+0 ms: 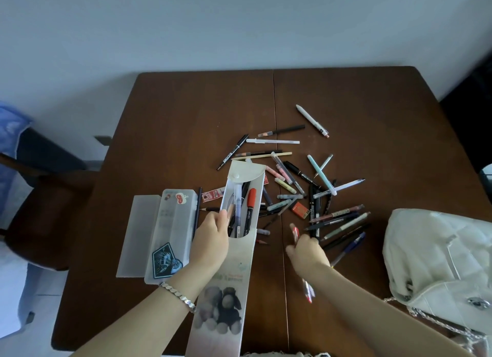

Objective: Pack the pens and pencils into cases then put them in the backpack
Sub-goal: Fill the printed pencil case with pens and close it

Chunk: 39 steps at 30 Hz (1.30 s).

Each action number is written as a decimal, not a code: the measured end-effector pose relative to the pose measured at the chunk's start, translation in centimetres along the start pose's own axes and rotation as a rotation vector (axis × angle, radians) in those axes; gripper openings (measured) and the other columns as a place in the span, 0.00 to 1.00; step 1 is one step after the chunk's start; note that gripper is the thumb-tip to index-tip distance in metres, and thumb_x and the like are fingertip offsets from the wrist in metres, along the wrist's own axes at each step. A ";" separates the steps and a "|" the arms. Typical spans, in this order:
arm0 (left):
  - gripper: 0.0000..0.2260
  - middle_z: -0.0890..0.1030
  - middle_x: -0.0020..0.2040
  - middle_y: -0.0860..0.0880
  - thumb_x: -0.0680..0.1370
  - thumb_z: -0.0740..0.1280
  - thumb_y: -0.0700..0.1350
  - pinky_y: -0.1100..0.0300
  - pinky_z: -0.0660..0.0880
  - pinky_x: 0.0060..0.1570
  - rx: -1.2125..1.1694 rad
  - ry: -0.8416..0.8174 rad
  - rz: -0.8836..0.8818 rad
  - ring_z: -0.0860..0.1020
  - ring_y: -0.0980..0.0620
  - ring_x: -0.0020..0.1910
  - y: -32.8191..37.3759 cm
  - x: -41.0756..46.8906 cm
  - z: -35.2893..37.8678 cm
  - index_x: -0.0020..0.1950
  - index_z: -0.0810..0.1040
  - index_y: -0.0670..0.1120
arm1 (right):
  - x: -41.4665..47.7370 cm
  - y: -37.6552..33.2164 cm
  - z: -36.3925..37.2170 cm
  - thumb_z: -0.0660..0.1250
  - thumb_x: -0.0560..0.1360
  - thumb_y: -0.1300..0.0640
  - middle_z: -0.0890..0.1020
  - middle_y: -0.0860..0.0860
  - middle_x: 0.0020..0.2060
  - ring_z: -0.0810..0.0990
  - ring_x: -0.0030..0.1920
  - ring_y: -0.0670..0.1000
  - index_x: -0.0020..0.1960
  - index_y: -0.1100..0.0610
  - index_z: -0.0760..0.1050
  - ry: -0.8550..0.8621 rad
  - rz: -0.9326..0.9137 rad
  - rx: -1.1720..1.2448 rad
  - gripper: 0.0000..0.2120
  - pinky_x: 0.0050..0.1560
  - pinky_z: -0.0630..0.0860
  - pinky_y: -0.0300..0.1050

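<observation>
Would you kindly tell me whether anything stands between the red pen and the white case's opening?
Nothing visible does. The right hand holds the red pen beside the white case, whose flap is open; the left hand grips its left edge. Only a short pencil lies flat between.

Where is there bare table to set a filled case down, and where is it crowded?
Bare wood: the far left of the table, beyond the translucent case and left of the loose pens; the far right corner behind the backpack. Crowded: between the tall white case and the backpack, where the right hand grips a red pen.
</observation>
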State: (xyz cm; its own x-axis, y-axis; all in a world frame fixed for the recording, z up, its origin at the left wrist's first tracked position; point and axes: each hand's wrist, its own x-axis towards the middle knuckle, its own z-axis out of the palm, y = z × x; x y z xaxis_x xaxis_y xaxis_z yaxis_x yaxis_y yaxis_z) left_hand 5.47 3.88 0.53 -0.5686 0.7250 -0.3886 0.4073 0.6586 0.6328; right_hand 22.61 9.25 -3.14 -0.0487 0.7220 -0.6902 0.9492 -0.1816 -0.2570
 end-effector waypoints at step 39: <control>0.17 0.77 0.37 0.55 0.81 0.51 0.53 0.76 0.69 0.29 -0.058 -0.187 0.243 0.77 0.60 0.35 3.4 -2.6 0.4 0.52 0.75 0.45 | -3.3 -1.7 -6.2 0.62 0.75 0.45 0.73 0.56 0.56 0.63 0.63 0.52 0.72 0.53 0.62 0.497 -0.810 0.182 0.29 0.61 0.67 0.45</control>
State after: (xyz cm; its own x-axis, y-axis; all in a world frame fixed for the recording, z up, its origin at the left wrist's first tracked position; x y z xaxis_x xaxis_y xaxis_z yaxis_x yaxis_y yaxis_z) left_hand 8.59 4.35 3.41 -0.3163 0.8877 -0.3345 0.4707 0.4530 0.7572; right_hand 23.05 11.33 3.78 -0.4900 0.8663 0.0969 0.6208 0.4249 -0.6588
